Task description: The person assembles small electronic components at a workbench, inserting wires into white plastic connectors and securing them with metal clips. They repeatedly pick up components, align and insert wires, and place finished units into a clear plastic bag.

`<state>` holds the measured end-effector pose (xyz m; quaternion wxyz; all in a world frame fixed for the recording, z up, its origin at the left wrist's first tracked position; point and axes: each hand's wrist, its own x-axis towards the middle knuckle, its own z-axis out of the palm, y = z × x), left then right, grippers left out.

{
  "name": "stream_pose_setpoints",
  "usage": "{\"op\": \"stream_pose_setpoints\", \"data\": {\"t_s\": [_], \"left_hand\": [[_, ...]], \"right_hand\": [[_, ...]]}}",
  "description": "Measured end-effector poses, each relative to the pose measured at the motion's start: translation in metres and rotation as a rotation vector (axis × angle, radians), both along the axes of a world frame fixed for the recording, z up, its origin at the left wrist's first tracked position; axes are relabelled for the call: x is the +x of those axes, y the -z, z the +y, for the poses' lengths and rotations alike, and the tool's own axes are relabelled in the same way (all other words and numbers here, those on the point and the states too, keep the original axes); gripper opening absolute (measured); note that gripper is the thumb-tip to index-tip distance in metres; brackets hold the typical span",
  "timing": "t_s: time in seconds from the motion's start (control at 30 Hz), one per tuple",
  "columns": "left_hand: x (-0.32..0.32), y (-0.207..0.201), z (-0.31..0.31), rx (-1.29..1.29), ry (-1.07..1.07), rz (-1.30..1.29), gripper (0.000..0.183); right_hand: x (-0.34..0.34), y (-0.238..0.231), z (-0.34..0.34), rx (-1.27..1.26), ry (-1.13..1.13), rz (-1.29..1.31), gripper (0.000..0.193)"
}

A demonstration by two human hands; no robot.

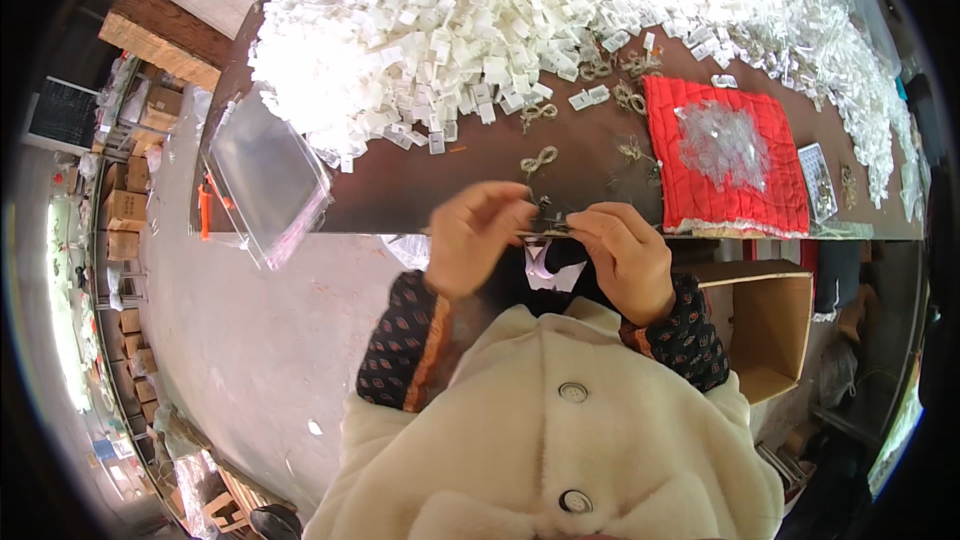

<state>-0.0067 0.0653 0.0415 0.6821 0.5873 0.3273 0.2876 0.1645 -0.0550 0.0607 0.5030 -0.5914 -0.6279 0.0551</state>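
Observation:
My left hand and my right hand meet at the table's near edge, fingers pinched. Between their fingertips is something small, thin and dark, too tiny to make out. Just beyond them lies a small looped bundle of pale cord, with another cord bundle farther off. To the right of my right hand, a red quilted cloth carries a heap of small clear plastic pieces. A great pile of small white plastic pieces covers the far part of the brown table.
A stack of clear plastic bags lies at the table's left, beside an orange object. Right of the cloth is a small tray-like item. An open cardboard box stands below the table's right edge. Shelves with cartons line the left.

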Motion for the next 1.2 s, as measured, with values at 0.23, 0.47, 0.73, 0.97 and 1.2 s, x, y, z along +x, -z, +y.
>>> {"op": "stream_pose_setpoints", "data": {"t_s": [0.23,0.47,0.73,0.97,1.2], "left_hand": [[-0.006,0.019,0.114,0.922,-0.395,0.642,0.024],[0.0,0.025,0.123,0.789,-0.419,0.758,0.026],[-0.015,0.013,0.13,0.605,-0.442,0.549,0.028],[-0.017,0.018,0.127,0.492,-0.458,0.379,0.032],[-0.013,0.018,0.122,0.16,-0.461,0.021,0.025]], "right_hand": [[-0.001,0.005,0.003,-0.132,0.027,0.133,0.014],[0.006,0.002,0.002,-0.125,0.011,0.145,0.015],[0.006,0.002,0.002,-0.103,-0.009,0.156,0.015],[0.007,0.005,0.001,-0.121,0.089,0.224,0.013],[0.009,0.008,0.005,-0.163,0.111,0.307,0.012]]}}
